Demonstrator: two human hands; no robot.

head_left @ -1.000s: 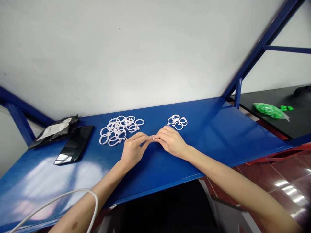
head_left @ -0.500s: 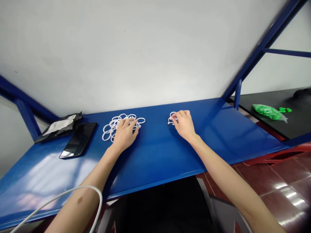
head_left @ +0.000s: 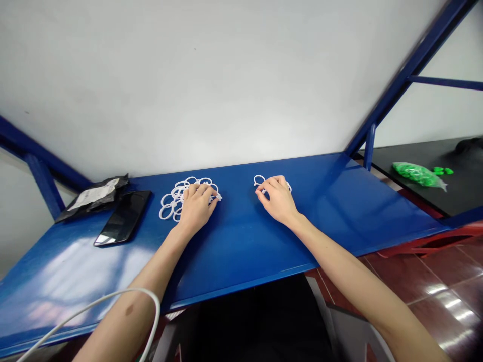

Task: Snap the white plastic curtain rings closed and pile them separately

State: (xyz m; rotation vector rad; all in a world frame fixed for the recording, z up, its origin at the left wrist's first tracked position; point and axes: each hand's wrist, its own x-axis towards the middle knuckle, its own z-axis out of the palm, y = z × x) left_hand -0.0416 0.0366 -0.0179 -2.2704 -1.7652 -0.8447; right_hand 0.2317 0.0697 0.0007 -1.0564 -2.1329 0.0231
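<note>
A blue metal table [head_left: 241, 241] carries two groups of white plastic rings. My left hand [head_left: 196, 205] lies palm down on the larger pile of white rings [head_left: 170, 201], fingers stretched over its right side and touching the rings. My right hand [head_left: 278, 199] rests on the smaller group of white rings [head_left: 259, 180], fingers loosely bent over them, with one ring showing just left of the fingertips. Most of that small group is hidden under the hand. Neither hand visibly lifts a ring.
A black phone [head_left: 123, 217] and a dark plastic packet [head_left: 94, 197] lie at the table's left. A white cable [head_left: 94, 306] loops over my left forearm. A white wall stands behind. A black table at the right holds a green bag [head_left: 417, 172].
One second ago both hands met at the table's middle, pinching a ring together. They then parted, the left to the large pile and the right to the small group, where they now rest.
</note>
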